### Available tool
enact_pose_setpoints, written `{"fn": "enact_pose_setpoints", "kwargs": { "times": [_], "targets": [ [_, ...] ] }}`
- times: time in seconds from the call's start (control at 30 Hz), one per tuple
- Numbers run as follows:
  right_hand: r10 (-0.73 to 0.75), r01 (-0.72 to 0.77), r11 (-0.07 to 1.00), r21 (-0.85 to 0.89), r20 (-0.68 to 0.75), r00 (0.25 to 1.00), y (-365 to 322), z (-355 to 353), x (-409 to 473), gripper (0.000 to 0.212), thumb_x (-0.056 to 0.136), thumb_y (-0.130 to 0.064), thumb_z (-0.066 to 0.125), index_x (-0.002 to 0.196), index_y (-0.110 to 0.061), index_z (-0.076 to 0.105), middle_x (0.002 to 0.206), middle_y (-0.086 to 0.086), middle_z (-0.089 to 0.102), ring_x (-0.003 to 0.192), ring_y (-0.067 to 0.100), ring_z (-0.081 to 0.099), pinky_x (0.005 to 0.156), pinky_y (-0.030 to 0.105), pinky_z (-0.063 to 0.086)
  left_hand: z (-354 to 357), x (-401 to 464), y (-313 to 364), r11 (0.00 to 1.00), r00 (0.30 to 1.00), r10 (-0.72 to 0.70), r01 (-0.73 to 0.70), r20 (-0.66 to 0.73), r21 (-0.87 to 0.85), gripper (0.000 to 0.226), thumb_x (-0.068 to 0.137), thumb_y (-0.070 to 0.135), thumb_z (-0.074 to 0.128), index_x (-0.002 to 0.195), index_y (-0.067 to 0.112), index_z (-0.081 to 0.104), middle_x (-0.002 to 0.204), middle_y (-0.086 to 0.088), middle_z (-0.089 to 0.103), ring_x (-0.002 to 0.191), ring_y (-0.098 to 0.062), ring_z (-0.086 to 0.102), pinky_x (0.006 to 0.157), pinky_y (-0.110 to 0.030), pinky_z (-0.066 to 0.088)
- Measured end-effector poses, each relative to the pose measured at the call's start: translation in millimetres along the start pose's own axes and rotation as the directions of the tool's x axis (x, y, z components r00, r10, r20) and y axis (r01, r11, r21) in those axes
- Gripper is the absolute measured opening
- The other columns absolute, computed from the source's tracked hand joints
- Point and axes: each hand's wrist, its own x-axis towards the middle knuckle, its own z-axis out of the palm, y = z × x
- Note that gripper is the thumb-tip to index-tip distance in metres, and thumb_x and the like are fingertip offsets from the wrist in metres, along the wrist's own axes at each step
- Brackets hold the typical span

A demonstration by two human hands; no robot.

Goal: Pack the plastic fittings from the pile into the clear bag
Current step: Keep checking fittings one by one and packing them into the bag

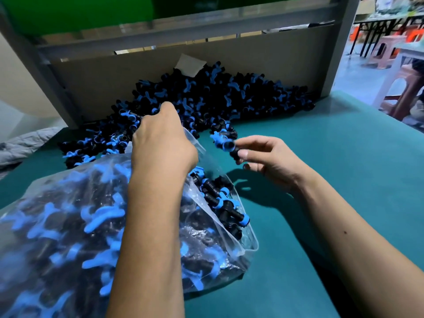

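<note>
Loading is going on — the right hand (268,159) is pinching one fitting (229,146) beside the clear bag (68,214). The left hand (160,138) is gripping the bag's mouth open; next, the fitting needs dropping inside.

The clear bag (68,203) is thin, shiny plastic with crinkles that catch the light, and the fittings inside it and in the pile (206,97) at 12 o'clock are hard, smooth plastic in black and blue. The table (321,180) has a smooth, dull teal top. Behind the pile stands a flat, dull brown board (114,79) that looks like cardboard, in a grey painted metal frame (339,42).
</note>
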Motion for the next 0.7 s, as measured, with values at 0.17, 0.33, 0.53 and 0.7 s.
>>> {"fn": "enact_pose_setpoints", "kwargs": {
  "times": [0.17, 0.33, 0.53, 0.7],
  "targets": [
    [-0.070, 0.126, 0.956, -0.263, 0.214, 0.974, -3, 12, -3, 0.029, 0.072, -0.006, 0.083, 0.098, -0.018, 0.080, 0.104, 0.014, 0.074, 0.094, 0.019, 0.066, 0.092, 0.030, 0.053, -6, 4, -11, 0.995, 0.997, 0.078, -0.077, 0.017, -0.064, 0.024, 0.082, 0.001, 0.059, 0.093, 0.023, 0.061, 0.099, -0.007, 0.063, 0.087, -0.026, 0.058, 0.064, -0.031, 0.039],
    [-0.183, 0.284, 0.906, -0.313, 0.316, 0.931, -13, 44, -4, 0.028, 0.075, 0.006, 0.081, 0.097, -0.011, 0.077, 0.104, 0.012, 0.071, 0.098, 0.021, 0.063, 0.094, 0.032, 0.052, -3, 7, 2, 0.737, 0.994, 0.103, -0.096, -0.029, -0.669, 0.024, 0.078, -0.006, 0.065, 0.080, 0.018, 0.062, 0.062, 0.003, 0.060, 0.049, -0.010, 0.048, 0.053, -0.022, 0.037],
    [-0.315, 0.367, 0.893, -0.262, 0.218, 0.924, -8, 78, -5, 0.015, 0.080, 0.011, 0.075, 0.084, -0.004, 0.075, 0.088, 0.014, 0.065, 0.080, 0.011, 0.058, 0.075, 0.023, 0.051, 13, 2, 35, 0.476, 0.986, -0.016, -0.139, -0.167, -0.869, 0.026, 0.073, -0.005, 0.061, 0.072, 0.021, 0.060, 0.064, 0.004, 0.058, 0.055, -0.014, 0.051, 0.056, -0.025, 0.040],
    [-0.397, 0.345, 0.823, -0.450, -0.024, 0.917, 3, 101, -7, 0.041, 0.075, -0.001, 0.054, 0.049, -0.032, 0.049, 0.049, -0.020, 0.042, 0.051, -0.004, 0.035, 0.054, 0.009, 0.033, 15, -2, 41, 0.609, 0.943, 0.100, -0.310, -0.317, -0.730, 0.029, 0.069, -0.008, 0.056, 0.066, 0.021, 0.057, 0.064, 0.007, 0.062, 0.059, -0.008, 0.055, 0.057, -0.020, 0.043]
  ]
}}
